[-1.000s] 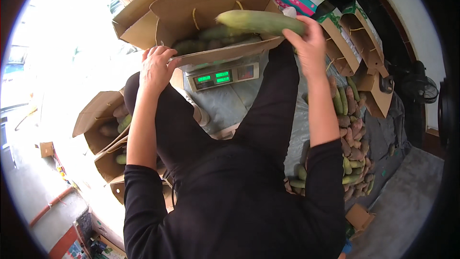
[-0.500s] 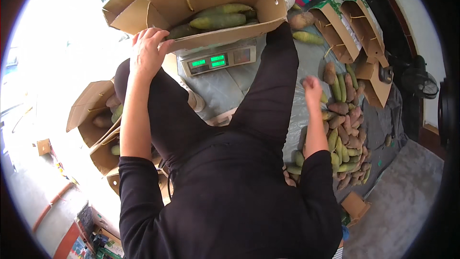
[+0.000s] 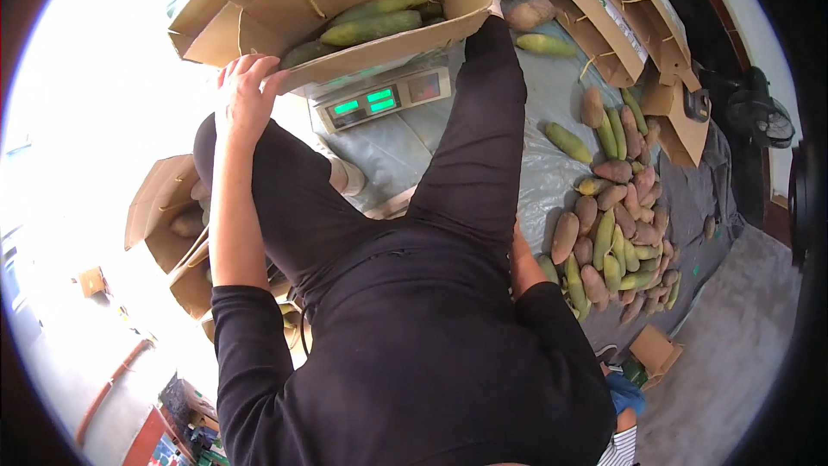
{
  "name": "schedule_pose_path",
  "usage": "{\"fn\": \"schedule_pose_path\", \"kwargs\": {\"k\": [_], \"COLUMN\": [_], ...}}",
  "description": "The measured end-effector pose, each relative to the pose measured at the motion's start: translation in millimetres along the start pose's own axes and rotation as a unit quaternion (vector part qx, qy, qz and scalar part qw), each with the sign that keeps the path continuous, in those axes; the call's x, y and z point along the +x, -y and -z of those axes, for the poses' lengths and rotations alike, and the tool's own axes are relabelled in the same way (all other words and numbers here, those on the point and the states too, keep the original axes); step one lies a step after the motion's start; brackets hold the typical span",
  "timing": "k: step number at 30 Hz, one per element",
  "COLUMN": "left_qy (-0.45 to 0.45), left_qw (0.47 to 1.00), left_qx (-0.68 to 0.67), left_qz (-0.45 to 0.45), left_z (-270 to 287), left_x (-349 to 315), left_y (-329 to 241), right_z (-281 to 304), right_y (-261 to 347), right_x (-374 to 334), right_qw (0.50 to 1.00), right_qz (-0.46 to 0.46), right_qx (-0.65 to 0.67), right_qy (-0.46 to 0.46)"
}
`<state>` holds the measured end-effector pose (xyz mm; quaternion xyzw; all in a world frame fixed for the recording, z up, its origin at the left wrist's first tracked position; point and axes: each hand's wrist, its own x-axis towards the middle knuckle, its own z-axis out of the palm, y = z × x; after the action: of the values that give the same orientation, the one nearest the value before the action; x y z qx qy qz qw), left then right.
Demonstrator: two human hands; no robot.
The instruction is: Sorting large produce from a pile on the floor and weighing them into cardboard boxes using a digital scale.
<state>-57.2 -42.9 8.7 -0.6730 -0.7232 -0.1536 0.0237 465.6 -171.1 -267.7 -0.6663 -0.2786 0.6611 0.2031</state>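
Observation:
My left hand (image 3: 245, 91) grips the near left corner of an open cardboard box (image 3: 362, 60), its fingers along the rim. Thick, long green vegetables (image 3: 373, 28) lie inside, and two yellow cord handles hang on the far wall. The box rests on a digital scale (image 3: 382, 102) with lit green displays, between my legs. My right forearm (image 3: 524, 269) reaches down beside my right thigh, which hides the hand and its fingers. Nearest to it is a pile of brownish tubers (image 3: 565, 237) and green vegetables on the sheet.
Open boxes (image 3: 595, 26) stand at the far right, near a black fan (image 3: 759, 112). More boxes (image 3: 168, 207) with vegetables are left of my leg. A grey plastic sheet (image 3: 539, 151) covers the floor. Someone's striped clothing (image 3: 623, 447) shows at the lower right.
My right hand has moved from above the vegetables back toward me, behind my thigh. A green vegetable it was covering now shows on the sheet. My left hand stays on the box.

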Motion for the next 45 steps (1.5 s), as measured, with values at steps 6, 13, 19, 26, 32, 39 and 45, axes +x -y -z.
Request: {"fn": "schedule_pose_path", "kwargs": {"k": [6, 13, 19, 26, 32, 39, 45], "left_qy": [0.007, 0.014, 0.021, 0.02, 0.022, 0.009, 0.007], "left_qw": [1.0, 1.0, 1.0, 1.0, 0.999, 0.999, 0.999], "left_qx": [-0.001, -0.012, 0.014, 0.003, 0.015, -0.025, -0.04], "left_qz": [-0.005, 0.02, 0.007, 0.004, 0.023, 0.029, 0.013], "left_z": [-1.1, 5.1, -4.9, -10.3, -1.2, 2.6, -11.0], "left_x": [3.1, 0.1, 2.2, 11.1, 3.4, -0.1, 10.4], "left_y": [-5.1, -0.6, 1.4, -8.4, -0.7, 2.4, -4.5], "right_z": [-42.4, -38.5, -17.4, -0.7, -17.8, -30.8, -1.5], "right_y": [15.2, 34.6, -26.5, -28.7, -8.2, 24.4, -18.0], "right_x": [-4.2, -16.0, 28.2, 31.8, 38.6, 13.9, 21.8], "right_qw": [0.99, 0.957, 1.0, 0.964, 0.968, 0.993, 0.996], "right_qz": [-0.095, -0.179, 0.005, -0.083, -0.095, -0.074, 0.008], "right_qx": [0.086, 0.224, -0.004, 0.253, 0.232, 0.066, 0.074], "right_qy": [0.052, 0.053, -0.024, -0.02, -0.02, -0.055, -0.054]}}
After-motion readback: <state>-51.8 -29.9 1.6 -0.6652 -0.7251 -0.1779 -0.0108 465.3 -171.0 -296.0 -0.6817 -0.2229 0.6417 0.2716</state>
